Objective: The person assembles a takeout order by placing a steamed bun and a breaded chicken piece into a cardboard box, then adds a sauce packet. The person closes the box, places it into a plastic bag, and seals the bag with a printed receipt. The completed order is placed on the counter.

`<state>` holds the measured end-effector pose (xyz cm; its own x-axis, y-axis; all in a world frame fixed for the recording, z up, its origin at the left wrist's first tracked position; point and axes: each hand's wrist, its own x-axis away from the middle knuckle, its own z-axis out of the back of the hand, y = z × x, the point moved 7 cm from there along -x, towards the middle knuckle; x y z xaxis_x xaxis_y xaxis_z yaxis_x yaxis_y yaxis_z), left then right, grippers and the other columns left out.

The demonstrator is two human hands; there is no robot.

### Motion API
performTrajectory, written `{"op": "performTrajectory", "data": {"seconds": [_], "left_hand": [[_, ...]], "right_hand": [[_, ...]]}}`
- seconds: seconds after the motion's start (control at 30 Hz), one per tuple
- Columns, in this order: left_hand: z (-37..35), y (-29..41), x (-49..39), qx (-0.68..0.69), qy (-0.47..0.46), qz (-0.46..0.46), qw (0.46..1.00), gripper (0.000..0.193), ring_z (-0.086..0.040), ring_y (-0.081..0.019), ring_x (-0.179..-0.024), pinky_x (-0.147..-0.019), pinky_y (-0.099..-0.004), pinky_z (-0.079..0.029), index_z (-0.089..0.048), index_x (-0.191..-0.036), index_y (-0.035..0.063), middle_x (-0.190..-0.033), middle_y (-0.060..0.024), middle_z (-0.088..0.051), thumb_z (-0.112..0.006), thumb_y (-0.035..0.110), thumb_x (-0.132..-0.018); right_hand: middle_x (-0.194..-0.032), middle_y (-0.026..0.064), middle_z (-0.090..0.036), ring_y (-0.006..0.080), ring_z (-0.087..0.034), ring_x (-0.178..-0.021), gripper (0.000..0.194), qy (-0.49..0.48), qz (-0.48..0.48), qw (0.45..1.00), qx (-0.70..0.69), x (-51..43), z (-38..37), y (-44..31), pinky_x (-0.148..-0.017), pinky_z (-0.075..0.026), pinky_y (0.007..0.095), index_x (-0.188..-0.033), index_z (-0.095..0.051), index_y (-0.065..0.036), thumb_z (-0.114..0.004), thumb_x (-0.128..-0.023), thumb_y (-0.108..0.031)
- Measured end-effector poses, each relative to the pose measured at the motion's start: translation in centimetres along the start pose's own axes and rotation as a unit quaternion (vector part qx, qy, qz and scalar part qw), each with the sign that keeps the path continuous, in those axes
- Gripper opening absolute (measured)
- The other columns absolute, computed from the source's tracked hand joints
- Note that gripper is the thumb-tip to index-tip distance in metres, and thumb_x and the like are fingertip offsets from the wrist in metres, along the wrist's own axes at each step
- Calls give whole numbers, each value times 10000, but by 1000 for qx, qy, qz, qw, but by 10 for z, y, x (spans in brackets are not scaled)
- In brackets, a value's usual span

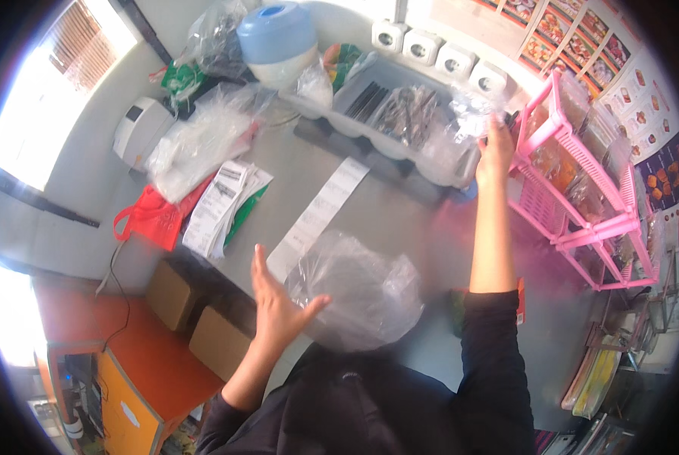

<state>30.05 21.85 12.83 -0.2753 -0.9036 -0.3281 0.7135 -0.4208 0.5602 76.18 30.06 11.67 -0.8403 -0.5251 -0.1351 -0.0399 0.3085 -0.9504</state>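
My left hand [280, 307] is raised with thumb and fingers apart, at the left side of a clear plastic bag [356, 290]. The bag looks puffed out, and what it holds cannot be made out. Under its upper left edge runs a long printed paper receipt [322, 213] on the grey tabletop [396, 210]. My right hand [496, 151] is stretched out to the right end of a grey divided tray [362, 128]. Its fingers are at shiny clear plastic wrapping [470, 116]; glare hides whether they grip it. Black sticks [368, 101] and plastic-wrapped items [410, 111] lie in the tray.
A pink plastic rack [590, 210] with bagged goods stands close right of my right forearm. At left lie stacked receipts [220, 207], a red bag [152, 219] and clear plastic bags [203, 142], near a white receipt printer [143, 133]. Wall sockets [422, 46] sit behind the tray.
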Motion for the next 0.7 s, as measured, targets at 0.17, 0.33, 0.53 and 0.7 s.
{"op": "performTrajectory", "data": {"seconds": [0.17, 0.33, 0.53, 0.7], "left_hand": [[-68, -70, 31, 185, -167, 144, 958, 1018, -616, -305, -765, -731, -342, -498, -43, -1473, 11, -916, -161, -574, -662, 5, -665], [-66, -78, 44, 226, -189, 64, 953, 961, -592, -275, -736, -716, -345, -490, -64, -1484, 41, -871, -154, -563, -587, -19, -680], [-69, -57, 40, 211, -208, 127, 946, 940, -579, -328, -979, -856, -396, -469, -90, -1485, 39, -1055, -211, -572, -623, 24, -711], [6, 16, 30, 186, 51, -88, 977, 898, -440, -357, -1198, -1020, -450, -337, -200, -1431, -37, -1241, -202, -485, -729, 154, -730]], "right_hand": [[-1028, 76, -611, 179, -589, -939, 246, -494, -194, 842, -100, 225, -56, 3, -822, -489, 360, -1102, -569, -75, -599, -886, -188], [-946, 140, -644, 221, -628, -889, 263, -672, 79, 608, 416, 360, -68, 36, -788, -496, 360, -962, -638, -34, -701, -786, -218], [-933, 116, -691, 261, -668, -829, 236, -334, 316, 728, 509, 352, -6, -70, -774, -509, 362, -986, -656, -42, -679, -802, -188], [-1140, 175, -603, 333, -569, -1049, 491, 72, 0, 816, 574, 228, 199, -70, -914, -437, 435, -1183, -569, -46, -578, -875, -428]]}}
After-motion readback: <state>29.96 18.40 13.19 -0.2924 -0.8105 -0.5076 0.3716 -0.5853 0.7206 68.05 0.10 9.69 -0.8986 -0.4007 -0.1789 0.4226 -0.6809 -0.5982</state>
